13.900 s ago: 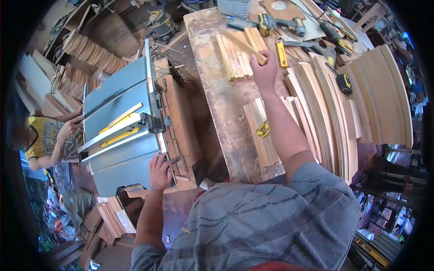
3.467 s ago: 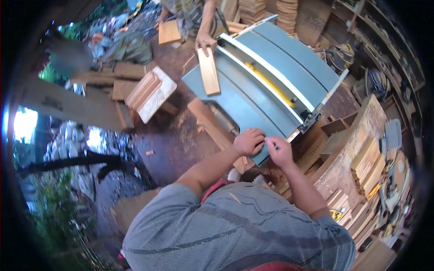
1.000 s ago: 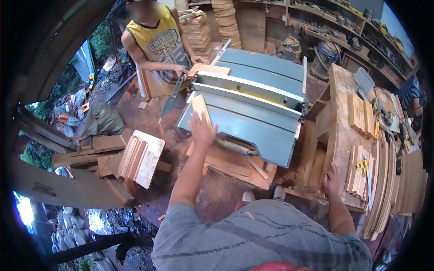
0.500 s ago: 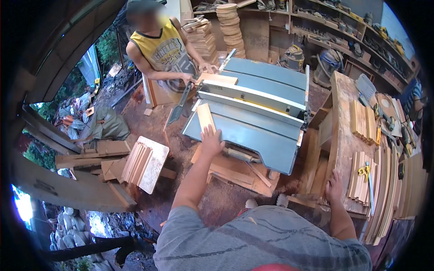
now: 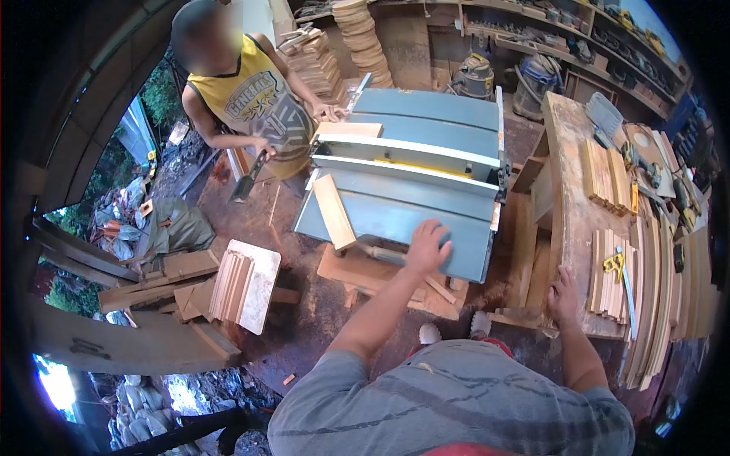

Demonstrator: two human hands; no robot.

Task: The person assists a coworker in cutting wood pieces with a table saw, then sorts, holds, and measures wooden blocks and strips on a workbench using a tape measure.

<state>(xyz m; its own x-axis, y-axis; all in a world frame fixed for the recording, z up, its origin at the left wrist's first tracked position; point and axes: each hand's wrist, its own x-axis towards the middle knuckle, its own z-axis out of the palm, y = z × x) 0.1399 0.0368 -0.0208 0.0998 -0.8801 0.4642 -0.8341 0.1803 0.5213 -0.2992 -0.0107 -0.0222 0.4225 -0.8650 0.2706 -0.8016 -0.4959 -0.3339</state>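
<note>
My left hand (image 5: 430,247) rests with fingers spread on the near edge of a table saw (image 5: 456,234). A light wooden board (image 5: 333,211) lies on the saw's left part, apart from that hand, its near end sticking out past the edge. On the side edge of a wooden workbench (image 5: 566,220) my right hand (image 5: 563,295) leans, fingers outstretched and holding nothing. Beside it lie several wood strips (image 5: 608,270) with a yellow-handled square (image 5: 614,264) on top. The saw's long fence (image 5: 411,169) runs across the middle.
Across the saw a co-worker (image 5: 255,99) holds a dark flat tool (image 5: 247,182), with the other hand near a second board (image 5: 353,133). A white panel (image 5: 262,285) carrying wood strips stands at left. Vacuums (image 5: 473,76) and stacked wood discs (image 5: 363,42) stand behind.
My left hand has let go of the board and moved right along the saw's edge. The co-worker's dark tool has swung away from the saw. My right hand stays on the bench.
</note>
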